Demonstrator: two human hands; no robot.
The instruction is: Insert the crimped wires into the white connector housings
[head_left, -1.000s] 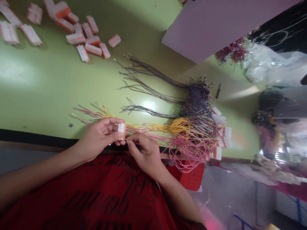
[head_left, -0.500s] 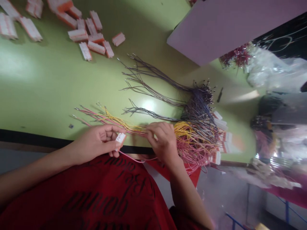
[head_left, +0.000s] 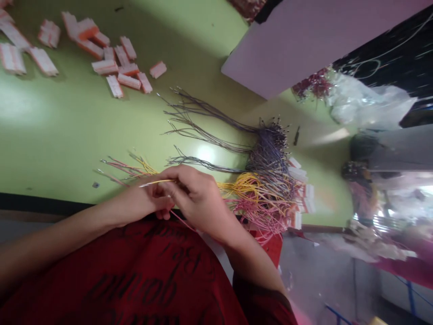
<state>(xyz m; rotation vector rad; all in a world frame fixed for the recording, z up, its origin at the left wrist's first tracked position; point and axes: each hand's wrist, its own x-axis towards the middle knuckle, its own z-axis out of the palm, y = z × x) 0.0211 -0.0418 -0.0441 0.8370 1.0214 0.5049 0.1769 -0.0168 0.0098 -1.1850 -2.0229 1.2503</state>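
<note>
My right hand [head_left: 198, 198] pinches a single yellow wire [head_left: 157, 182] whose bare tip points left. It lies over my left hand [head_left: 149, 203], which is mostly hidden under it. The small white connector that the left hand held earlier is hidden from view. A pink wire [head_left: 182, 221] trails from between the hands toward my red shirt. Behind the hands lies the bundle of yellow and pink wires [head_left: 250, 189] on the green table [head_left: 67, 131].
A bundle of grey-purple wires [head_left: 216, 135] fans out behind the yellow ones. White and orange connector housings [head_left: 115, 63] are scattered at the far left. A pale board [head_left: 304, 40] stands at the back right, with clear plastic bags [head_left: 365, 104] beside it.
My right hand came back left from the wire bundle with one yellow wire and now covers my left hand and the connector.
</note>
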